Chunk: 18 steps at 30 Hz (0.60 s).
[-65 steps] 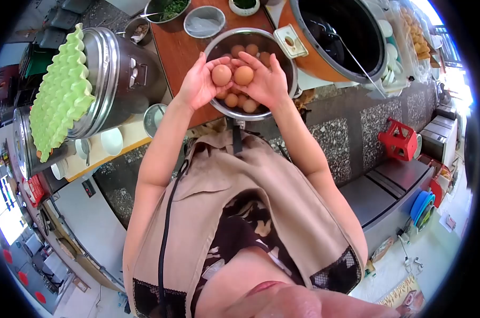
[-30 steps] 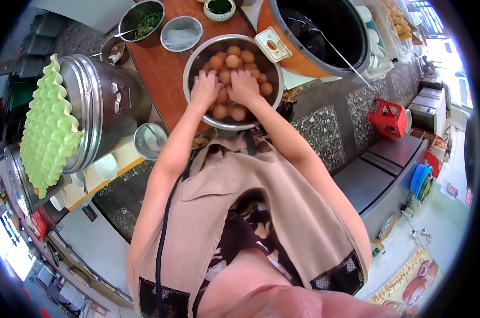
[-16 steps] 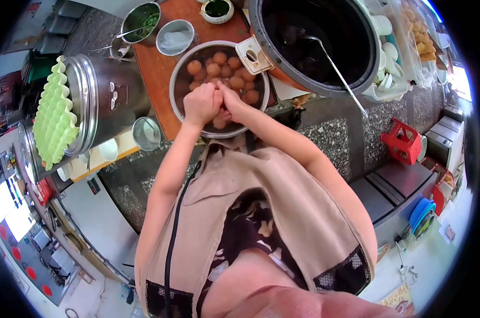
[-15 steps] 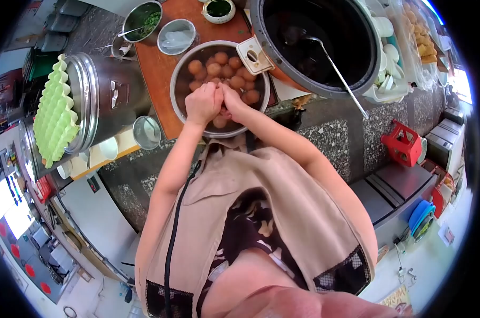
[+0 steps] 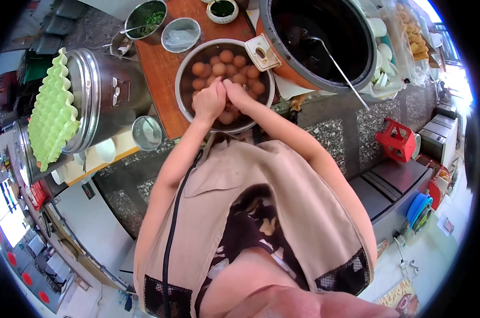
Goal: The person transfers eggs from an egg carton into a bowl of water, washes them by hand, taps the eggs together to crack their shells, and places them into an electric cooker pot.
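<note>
A steel bowl (image 5: 180, 95) holding many brown eggs (image 5: 226, 56) in liquid stands at the edge of a brown wooden table (image 5: 160, 79). Over the near half of the bowl, my left hand (image 5: 210, 100) is closed, its fingers curled down. My right hand (image 5: 235, 94) is closed too and meets it at the fingertips. Whatever lies between or under the fingers is hidden by the hands. Eggs show beyond the hands and just below them.
A large pot (image 5: 367, 79) with a ladle (image 5: 338, 69) stands to the right. Bowls of greens (image 5: 154, 20) and clear plastic (image 5: 181, 37) sit behind. On the left, a green egg tray (image 5: 53, 111) leans on a steel container (image 5: 110, 90). A red stool (image 5: 396, 139) is at right.
Earlier, both open hands held eggs above the bowl. They then went down among the eggs and came together, closed. Since half a second ago the hands have barely changed; the view has shifted slightly.
</note>
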Motion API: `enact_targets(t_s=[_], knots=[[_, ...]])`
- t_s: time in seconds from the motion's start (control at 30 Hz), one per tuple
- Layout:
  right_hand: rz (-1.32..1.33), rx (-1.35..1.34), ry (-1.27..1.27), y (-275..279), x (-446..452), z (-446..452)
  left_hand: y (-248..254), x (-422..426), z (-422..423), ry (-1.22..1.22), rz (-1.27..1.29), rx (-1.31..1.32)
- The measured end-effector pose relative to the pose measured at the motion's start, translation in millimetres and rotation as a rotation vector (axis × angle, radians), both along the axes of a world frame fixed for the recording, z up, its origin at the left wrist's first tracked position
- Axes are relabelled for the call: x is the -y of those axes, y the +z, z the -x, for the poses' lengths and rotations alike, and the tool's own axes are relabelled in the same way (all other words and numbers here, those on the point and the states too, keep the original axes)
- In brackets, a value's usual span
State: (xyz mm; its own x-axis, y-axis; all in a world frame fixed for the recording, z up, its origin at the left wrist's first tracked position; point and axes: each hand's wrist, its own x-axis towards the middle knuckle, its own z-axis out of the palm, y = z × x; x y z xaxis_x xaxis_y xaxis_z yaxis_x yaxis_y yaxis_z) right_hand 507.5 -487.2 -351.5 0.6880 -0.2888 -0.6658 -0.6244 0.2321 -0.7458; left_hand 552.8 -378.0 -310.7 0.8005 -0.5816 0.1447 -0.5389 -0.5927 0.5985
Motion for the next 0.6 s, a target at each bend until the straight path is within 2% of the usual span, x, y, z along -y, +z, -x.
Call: enact_targets(t_s=[0.03,0.07,0.13,0.17,0.2,0.27,0.3,0.33,0.4,0.43,0.53,0.57,0.6], knots=[[-0.590,-0.255,0.088,24.0,12.9,1.3,6.6,-4.0,-3.9,-0.146,-0.031,0.139],[-0.588,-0.262,0.086,32.1,13.4,4.4,8.6,-9.1,-6.2,-0.146,-0.028,0.132],[-0.899,-0.346,0.183,40.7,11.6,8.0,10.3,-14.5,-11.5,-0.390,0.065,0.324],[-0.898,-0.347,0.180,29.8,7.8,7.5,10.3,-13.7,-8.3,-0.299,0.062,0.272],[-0.301,-0.105,0.163,8.4,1.2,4.4,1.1,-12.7,-7.9,-0.299,0.063,0.273],[0.888,0.372,0.098,-25.7,-10.8,2.7,-32.7,-11.5,-5.8,-0.042,0.110,-0.080],[0.861,0.223,0.267,8.6,-8.6,4.5,-42.1,-7.9,-7.6,-0.064,0.106,0.014],[0.858,0.221,0.270,30.0,-5.3,6.1,-44.0,-8.2,-10.3,-0.062,0.104,0.010],[0.990,0.422,0.488,54.2,2.8,10.8,-40.6,-10.8,-21.1,-0.058,0.018,-0.202],[0.960,0.465,0.586,51.0,11.9,13.1,-37.0,-11.6,-30.0,-0.058,-0.022,-0.303],[1.009,0.472,0.488,46.2,24.1,25.8,-31.4,-16.8,-46.9,-0.058,-0.144,-0.611],[1.024,0.439,0.493,44.9,25.8,30.3,-34.8,-20.1,-45.7,-0.016,0.066,-0.170],[1.025,0.436,0.493,41.2,26.1,31.6,-31.0,-19.1,-48.3,0.042,0.035,-0.142]])
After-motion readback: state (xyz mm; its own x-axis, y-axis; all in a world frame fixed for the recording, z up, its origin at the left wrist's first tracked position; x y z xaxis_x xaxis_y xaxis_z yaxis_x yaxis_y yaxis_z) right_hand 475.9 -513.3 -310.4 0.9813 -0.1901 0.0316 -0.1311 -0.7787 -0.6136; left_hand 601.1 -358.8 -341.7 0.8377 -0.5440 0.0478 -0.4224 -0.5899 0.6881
